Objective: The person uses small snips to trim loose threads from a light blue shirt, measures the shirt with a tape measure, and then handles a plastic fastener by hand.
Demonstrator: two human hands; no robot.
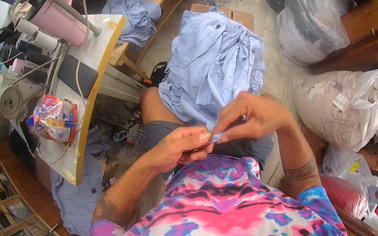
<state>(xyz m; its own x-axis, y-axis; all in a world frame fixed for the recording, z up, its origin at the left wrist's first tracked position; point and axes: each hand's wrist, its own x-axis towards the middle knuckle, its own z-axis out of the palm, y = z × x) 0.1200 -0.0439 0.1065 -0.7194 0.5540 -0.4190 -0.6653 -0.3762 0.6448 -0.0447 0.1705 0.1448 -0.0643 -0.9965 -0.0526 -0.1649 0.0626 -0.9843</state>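
A large heap of light blue cloth [215, 52] lies over my lap and reaches away from me onto a wooden surface. At its near end, my left hand [181, 145] pinches a small bit of the blue cloth between thumb and fingers. Close against it, my right hand [249, 116] grips the same bit with thumb and fingertips. The two hands almost touch at the pinched spot. Whatever small detail lies between the fingertips is too small to make out.
To the left stands a sewing table [84, 149] with a pink tumbler [58, 20], a dark phone [77, 76] and a plastic snack bag [53, 119]. Clear bags of cloth [311, 20] line the right side. A compartmented thread tray [22, 233] sits at lower left.
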